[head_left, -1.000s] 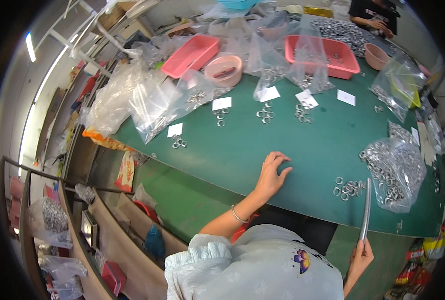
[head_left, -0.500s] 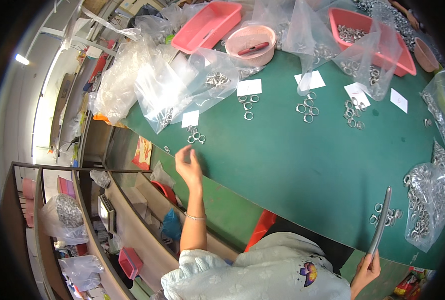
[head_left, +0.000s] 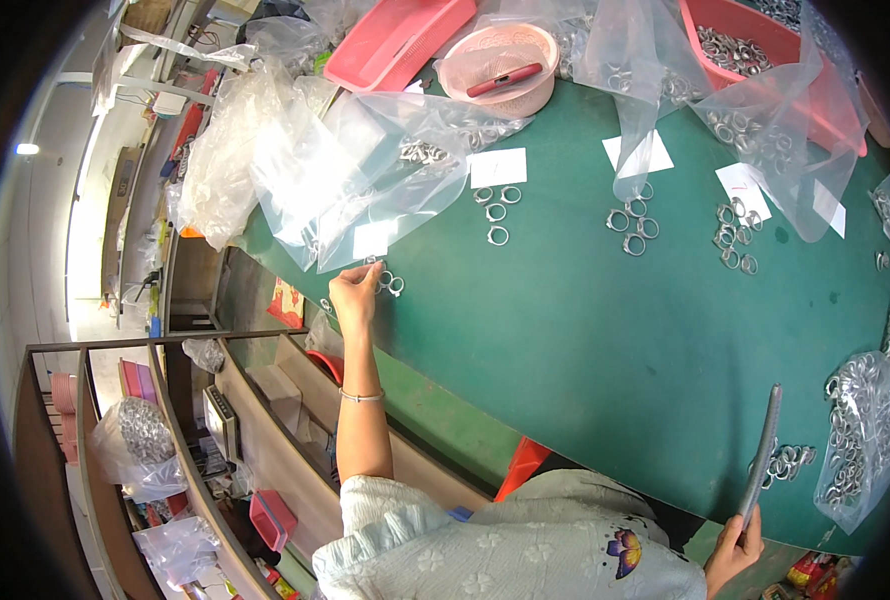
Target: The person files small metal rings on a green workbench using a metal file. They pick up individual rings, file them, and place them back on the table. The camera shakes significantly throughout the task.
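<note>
My left hand (head_left: 353,292) is at the table's left edge, thumb and fingertips pinched on a ring in a small cluster of silver rings (head_left: 396,287). The fingers partly hide that cluster, which lies just below a white paper card (head_left: 371,239). At the lower right, my right hand (head_left: 735,548) grips a long grey tapered ring mandrel (head_left: 763,455) by its lower end. The mandrel stands tilted upward with no ring seen on it. Just right of it lies a bunch of silver rings (head_left: 789,463) on the green table (head_left: 555,330).
More ring groups (head_left: 633,226) lie below white cards (head_left: 498,167) farther back. Clear plastic bags (head_left: 365,180), a pink tray (head_left: 395,45) and a pink basket (head_left: 505,90) holding a red pen-like object line the far side. A bag of rings (head_left: 865,430) sits at right; shelves (head_left: 255,430) stand left.
My left hand has moved forward and left to the ring cluster, and its fingers have closed. My right hand still holds the mandrel. The view has shifted slightly.
</note>
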